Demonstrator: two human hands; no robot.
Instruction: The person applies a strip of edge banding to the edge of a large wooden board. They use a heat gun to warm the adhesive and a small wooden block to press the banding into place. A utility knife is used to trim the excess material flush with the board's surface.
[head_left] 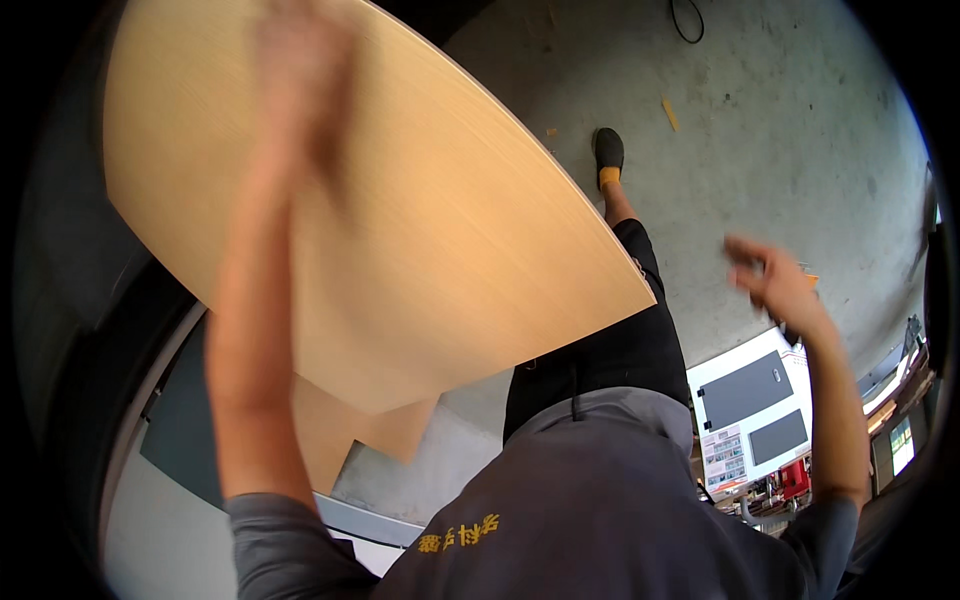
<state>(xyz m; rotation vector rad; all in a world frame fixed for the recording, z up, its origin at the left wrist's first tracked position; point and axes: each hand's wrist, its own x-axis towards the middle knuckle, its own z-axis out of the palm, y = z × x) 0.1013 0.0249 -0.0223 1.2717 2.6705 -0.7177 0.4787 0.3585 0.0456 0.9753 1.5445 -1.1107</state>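
A large light wood-grain panel [430,230] fills the upper left, its long edge running down toward my right leg. My left hand [305,75] is over the far part of the panel. Motion smears its fingers, so I cannot tell whether it touches the surface. Off to the right, well apart from the panel, my right hand [775,285] is in the air above the floor. Its fingers stretch out and spread, with nothing visible between them. A small orange bit shows beside that hand, too little of it to name.
Further wood-coloured boards [400,430] and a dark grey sheet [185,430] lie below the panel. At right stands a white board [745,370] with grey rectangles. The concrete floor [800,150] bears a yellow strip [670,114] and a black cable loop [688,22]. My shoe [608,150] is beside the panel.
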